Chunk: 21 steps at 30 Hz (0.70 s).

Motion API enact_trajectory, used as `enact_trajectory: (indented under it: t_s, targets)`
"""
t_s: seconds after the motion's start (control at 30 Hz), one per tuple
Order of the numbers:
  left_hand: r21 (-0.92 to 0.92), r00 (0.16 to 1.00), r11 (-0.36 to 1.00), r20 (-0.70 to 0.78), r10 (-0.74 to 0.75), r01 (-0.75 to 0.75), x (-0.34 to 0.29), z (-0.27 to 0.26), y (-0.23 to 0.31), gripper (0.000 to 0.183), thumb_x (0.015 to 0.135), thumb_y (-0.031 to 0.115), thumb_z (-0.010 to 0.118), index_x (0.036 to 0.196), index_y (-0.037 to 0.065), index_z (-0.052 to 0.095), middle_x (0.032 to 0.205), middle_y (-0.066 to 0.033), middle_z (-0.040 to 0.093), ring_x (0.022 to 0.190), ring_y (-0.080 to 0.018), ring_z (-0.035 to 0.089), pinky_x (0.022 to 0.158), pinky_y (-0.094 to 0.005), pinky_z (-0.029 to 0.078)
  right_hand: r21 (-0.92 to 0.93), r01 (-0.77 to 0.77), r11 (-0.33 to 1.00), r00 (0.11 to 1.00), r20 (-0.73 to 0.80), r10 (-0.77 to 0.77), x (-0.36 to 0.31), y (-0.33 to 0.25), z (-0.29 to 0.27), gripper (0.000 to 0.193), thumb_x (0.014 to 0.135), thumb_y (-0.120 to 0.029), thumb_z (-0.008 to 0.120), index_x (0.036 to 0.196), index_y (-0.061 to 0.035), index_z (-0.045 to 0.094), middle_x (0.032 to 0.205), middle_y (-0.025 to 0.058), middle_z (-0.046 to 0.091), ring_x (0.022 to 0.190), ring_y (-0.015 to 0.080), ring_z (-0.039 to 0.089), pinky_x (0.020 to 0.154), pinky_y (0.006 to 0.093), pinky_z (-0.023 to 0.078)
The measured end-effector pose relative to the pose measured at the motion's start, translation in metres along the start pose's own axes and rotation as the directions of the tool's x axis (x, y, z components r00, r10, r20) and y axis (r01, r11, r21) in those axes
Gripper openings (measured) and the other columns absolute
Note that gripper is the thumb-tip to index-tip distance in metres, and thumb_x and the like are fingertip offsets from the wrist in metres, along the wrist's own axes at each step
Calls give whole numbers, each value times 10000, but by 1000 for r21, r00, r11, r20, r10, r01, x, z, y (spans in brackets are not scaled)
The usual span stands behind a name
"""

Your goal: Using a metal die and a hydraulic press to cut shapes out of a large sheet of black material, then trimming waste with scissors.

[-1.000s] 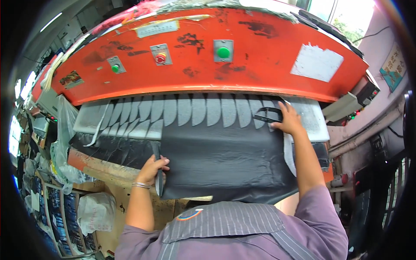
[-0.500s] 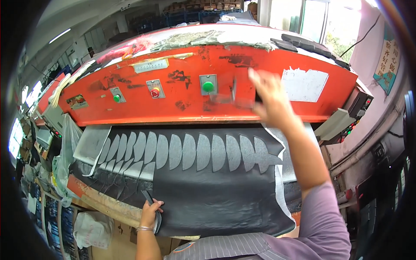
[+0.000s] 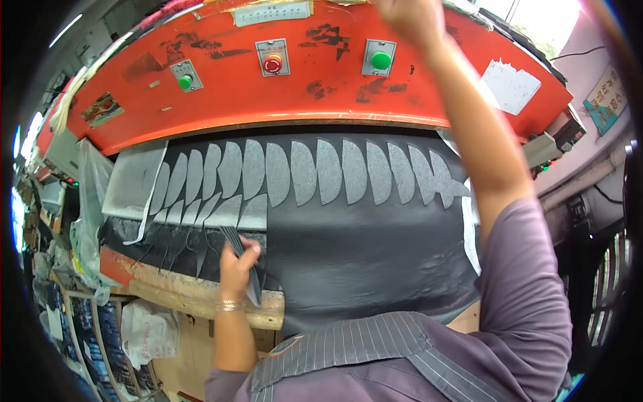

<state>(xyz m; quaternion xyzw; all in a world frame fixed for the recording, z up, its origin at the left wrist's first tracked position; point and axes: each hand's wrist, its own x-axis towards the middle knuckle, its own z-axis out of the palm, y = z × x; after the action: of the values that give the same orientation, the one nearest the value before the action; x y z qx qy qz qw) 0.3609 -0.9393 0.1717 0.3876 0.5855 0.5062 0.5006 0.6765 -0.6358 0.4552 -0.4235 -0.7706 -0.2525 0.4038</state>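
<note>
at the far left a clear plastic bag hangs beside the press bed, just beside a pale grey board that shows under the sheet's edge. the black sheet lies flat over the bed under the orange press head and drapes over the wooden front edge. a row of curved, half-moon holes runs across its upper part, with a shorter second row below it on the left.

the left hand rests on the sheet near that second row, fingers closed round a narrow curved cutting die that stands on edge and sticks out above and below the fist. a bracelet sits on that wrist.

on the press head, a green button, a red button and another green button sit in a line. the right hand is raised up at the top of the press head, right of the second green button; it is cut by the frame's top and blurred, so i cannot tell if it grips anything. a white paper is stuck on the head further right.
</note>
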Motion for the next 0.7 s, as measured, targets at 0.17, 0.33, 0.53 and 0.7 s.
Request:
enact_trajectory:
  t_s: [0.17, 0.33, 0.53, 0.7]
  targets:
    - [580, 895, 696, 149, 420, -423, 118, -8, 40, 482, 754, 253, 737, 1062, -23, 491, 954, -207, 601, 887, -342, 603, 791, -389, 470, 302, -164, 939, 722, 685, -94, -226, -172, 64, 591, 705, -535, 730, 1027, -48, 640, 1025, 191, 610, 1014, 371, 573, 892, 482, 449]
    - [661, 739, 397, 379, 557, -637, 202, 37, 50, 558, 783, 248, 711, 1192, -36, 461, 1120, -249, 563, 1075, -424, 516, 937, -456, 405, 112, -327, 939, 618, 776, 122, -260, -235, 74, 660, 686, -559, 735, 1026, -14, 585, 1044, 183, 595, 1016, 349, 578, 868, 442, 467]
    - [731, 760, 275, 490, 427, -625, 222, 100, 17, 688, 833, 329, 655, 1361, -24, 391, 1355, -234, 483, 1264, -381, 449, 1047, -427, 364, -44, -339, 940, 345, 924, 168, -245, -229, 70, 631, 740, -606, 664, 1069, -73, 592, 935, 137, 698, 911, 271, 668, 897, 398, 394]
    - [784, 736, 73, 539, 410, -616, 215, 117, 21, 629, 895, 366, 572, 1353, -33, 404, 1373, -233, 470, 1297, -365, 424, 1067, -424, 346, -4, -556, 831, 445, 843, 302, -263, -230, 57, 434, 865, -436, 601, 1056, -48, 566, 884, 160, 695, 861, 312, 675, 766, 430, 477]
